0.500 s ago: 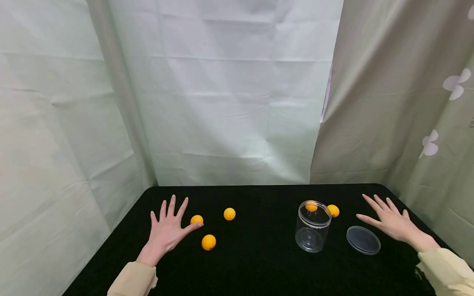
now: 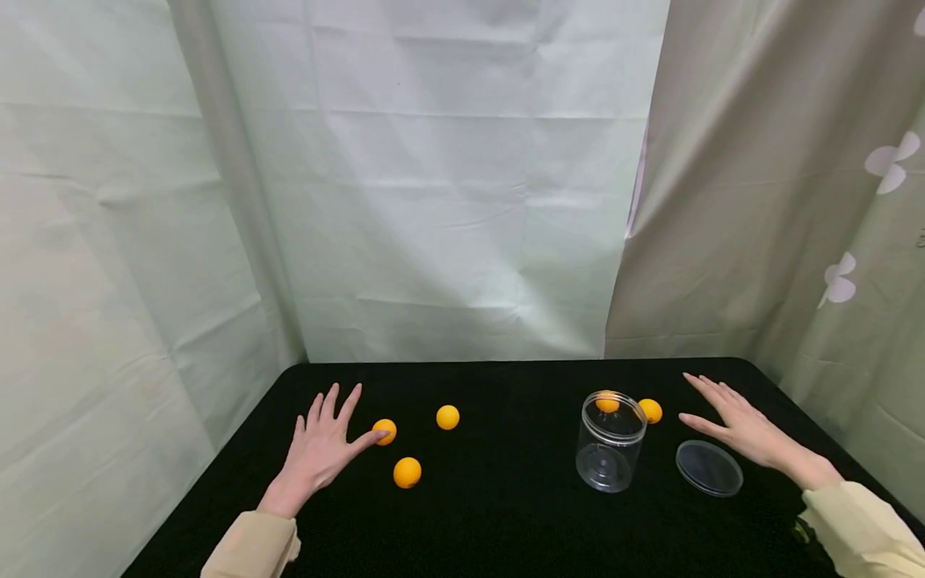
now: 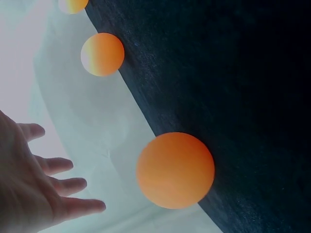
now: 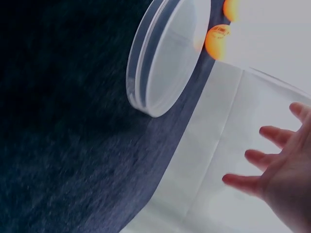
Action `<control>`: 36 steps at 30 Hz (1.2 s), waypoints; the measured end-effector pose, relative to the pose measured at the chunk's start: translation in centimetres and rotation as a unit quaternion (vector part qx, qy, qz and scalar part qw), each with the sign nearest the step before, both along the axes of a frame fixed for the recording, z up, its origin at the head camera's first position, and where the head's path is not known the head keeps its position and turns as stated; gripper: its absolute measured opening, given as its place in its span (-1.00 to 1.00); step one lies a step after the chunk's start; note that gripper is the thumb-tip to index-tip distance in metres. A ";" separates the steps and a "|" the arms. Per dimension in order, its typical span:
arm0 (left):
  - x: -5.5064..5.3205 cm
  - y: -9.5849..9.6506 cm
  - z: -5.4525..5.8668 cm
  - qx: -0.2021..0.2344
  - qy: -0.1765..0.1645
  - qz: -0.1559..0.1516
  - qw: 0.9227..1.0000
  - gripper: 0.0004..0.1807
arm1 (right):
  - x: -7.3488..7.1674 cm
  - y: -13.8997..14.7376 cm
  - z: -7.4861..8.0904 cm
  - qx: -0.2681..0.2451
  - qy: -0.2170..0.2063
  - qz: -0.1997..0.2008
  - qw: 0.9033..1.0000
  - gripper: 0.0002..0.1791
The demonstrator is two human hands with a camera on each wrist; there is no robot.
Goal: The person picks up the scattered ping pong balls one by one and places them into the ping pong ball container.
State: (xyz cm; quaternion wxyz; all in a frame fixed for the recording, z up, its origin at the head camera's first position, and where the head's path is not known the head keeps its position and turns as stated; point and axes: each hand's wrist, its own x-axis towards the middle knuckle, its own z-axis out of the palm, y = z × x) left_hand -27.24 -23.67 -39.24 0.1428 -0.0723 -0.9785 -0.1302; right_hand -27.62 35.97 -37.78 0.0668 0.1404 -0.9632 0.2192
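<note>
My left hand (image 2: 314, 453) is held over the left of the table with fingers spread, holding nothing. Its thumb overlaps an orange ping-pong ball (image 2: 383, 425) in the head view; contact cannot be told. A second ball (image 2: 408, 473) lies nearer me, and a third (image 2: 447, 417) farther right. At the right, my right hand (image 2: 751, 437) hovers with extended fingers, empty, beyond a clear round lid (image 2: 710, 468) lying flat. Left of the lid stands an uncapped transparent jar (image 2: 610, 466). One ball (image 2: 652, 411) sits behind it; another (image 2: 607, 403) shows through its upper wall.
A black cloth covers the table (image 2: 499, 522). Pale curtains (image 2: 448, 201) hang behind its far edge and along both sides. The jar's rim stands higher than the balls and the lid around it.
My right hand has shifted left, and its fingers look closer together. The left hand has drawn slightly left and turned a little. Balls, jar and lid have kept their places.
</note>
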 end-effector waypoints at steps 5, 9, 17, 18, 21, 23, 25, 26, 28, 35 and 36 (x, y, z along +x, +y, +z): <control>0.1 -0.4 0.0 0.031 -0.017 -0.005 0.999 0.01 | -0.2 -0.8 0.1 -0.048 0.009 0.054 0.997 -0.22; 0.3 -0.8 0.2 0.055 -0.028 -0.010 0.998 -0.01 | 0.0 -1.5 0.1 -0.068 -0.001 0.064 0.996 -0.25; 0.6 -1.4 0.4 0.086 -0.043 -0.025 0.995 -0.04 | 0.3 -2.8 0.1 -0.116 -0.020 0.098 0.988 -0.28; 0.6 -1.5 0.4 0.089 -0.046 -0.026 0.995 -0.04 | 0.3 -2.9 0.1 -0.123 -0.023 0.101 0.987 -0.29; 0.7 -1.7 0.7 0.105 -0.056 -0.030 0.992 -0.04 | 0.3 -3.2 0.1 -0.144 -0.029 0.110 0.983 -0.30; 0.7 -1.9 0.9 0.112 -0.062 -0.029 0.991 -0.04 | 0.3 -3.4 0.1 -0.158 -0.033 0.116 0.980 -0.30; 0.7 -2.0 1.0 0.118 -0.069 -0.027 0.990 -0.04 | 0.3 -3.6 0.0 -0.168 -0.036 0.124 0.977 -0.30; 0.7 -2.1 1.0 0.118 -0.072 -0.026 0.990 -0.04 | 0.2 -3.7 0.0 -0.172 -0.037 0.126 0.976 -0.30; 0.7 -2.2 0.9 0.119 -0.079 -0.023 0.990 -0.04 | 0.2 -3.9 -0.2 -0.182 -0.038 0.132 0.974 -0.29; 0.7 -2.7 0.7 0.123 -0.094 -0.018 0.988 -0.04 | 0.0 -4.6 -0.5 -0.203 -0.039 0.146 0.967 -0.31; 0.7 -2.8 0.7 0.123 -0.095 -0.018 0.988 -0.04 | 0.1 -4.7 -0.5 -0.204 -0.040 0.149 0.967 -0.31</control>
